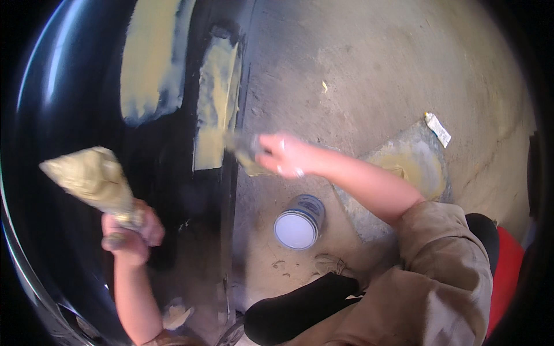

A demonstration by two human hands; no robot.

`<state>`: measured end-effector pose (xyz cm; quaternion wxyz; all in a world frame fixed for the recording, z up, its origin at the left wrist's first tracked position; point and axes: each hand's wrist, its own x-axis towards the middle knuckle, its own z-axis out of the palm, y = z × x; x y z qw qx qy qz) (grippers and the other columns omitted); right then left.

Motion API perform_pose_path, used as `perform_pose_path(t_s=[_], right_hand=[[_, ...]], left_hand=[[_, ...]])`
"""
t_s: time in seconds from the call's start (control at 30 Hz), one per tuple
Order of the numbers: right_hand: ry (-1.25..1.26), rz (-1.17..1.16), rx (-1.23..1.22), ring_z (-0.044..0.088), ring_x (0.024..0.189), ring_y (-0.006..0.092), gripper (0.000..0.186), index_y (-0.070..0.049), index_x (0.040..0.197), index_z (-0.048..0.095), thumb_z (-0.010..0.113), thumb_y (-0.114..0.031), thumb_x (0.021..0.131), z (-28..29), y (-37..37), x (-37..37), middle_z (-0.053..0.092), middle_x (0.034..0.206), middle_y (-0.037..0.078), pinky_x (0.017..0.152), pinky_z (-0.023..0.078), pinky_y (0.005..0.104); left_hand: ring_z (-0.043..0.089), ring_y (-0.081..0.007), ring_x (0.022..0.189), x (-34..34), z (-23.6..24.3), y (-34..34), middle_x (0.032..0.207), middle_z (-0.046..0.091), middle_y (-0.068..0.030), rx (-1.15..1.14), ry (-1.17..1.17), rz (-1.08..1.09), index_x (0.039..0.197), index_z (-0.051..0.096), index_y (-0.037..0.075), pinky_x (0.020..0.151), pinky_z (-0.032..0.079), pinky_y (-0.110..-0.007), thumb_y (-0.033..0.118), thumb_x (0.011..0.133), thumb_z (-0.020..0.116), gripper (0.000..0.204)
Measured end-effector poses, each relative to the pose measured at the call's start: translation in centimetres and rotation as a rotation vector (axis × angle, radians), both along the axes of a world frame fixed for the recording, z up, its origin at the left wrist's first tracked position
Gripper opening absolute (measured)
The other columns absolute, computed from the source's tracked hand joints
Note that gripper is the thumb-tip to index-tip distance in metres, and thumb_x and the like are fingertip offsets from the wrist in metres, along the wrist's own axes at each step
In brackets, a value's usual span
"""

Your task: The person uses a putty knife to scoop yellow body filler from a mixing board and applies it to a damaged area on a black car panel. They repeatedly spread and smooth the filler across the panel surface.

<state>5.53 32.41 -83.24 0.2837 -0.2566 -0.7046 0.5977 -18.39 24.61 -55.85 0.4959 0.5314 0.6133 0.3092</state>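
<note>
My left hand (135, 233) is closed around the handle of a putty knife, whose broad blade carries a thick heap of yellowish filler (92, 173). It is held out over a glossy black vehicle panel (167, 199). My right hand (285, 154), smeared by motion and flecked with white, grips a dark, blurred spreader (243, 145) beside the panel's right edge. Close to the spreader's tip lies a narrow strip of spread filler (212, 115), with a ridge along its right side. A wider filler patch (151, 63) covers the panel farther left.
A can with a white lid (295, 229) stands on the concrete floor (369, 75) below my right hand. Right of it, a flat board (366, 222) bears smeared filler, partly hidden by my forearm. A white tube (438, 130) lies at the board's far corner.
</note>
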Motion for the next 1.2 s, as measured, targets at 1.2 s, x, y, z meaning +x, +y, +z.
perform_pose_path(t_s=[1.2], right_hand=[[0.713, -0.623, -0.995, 0.057, 0.098, 0.0171, 0.037, -0.007, 0.123, 0.063, 0.058, -0.013, 0.087, -13.9, 4.2, -10.0, 0.067, 0.108, 0.006, 0.086, 0.045, 0.0319]], left_hand=[[0.039, -0.0102, 0.033, 0.3, 0.4, 4.4, 0.054, 0.046, -0.0031, 0.080, -0.219, -0.088, 0.099, 0.054, 0.012, 0.033, 0.040, -0.021, 0.069, 0.070, 0.075, 0.068]])
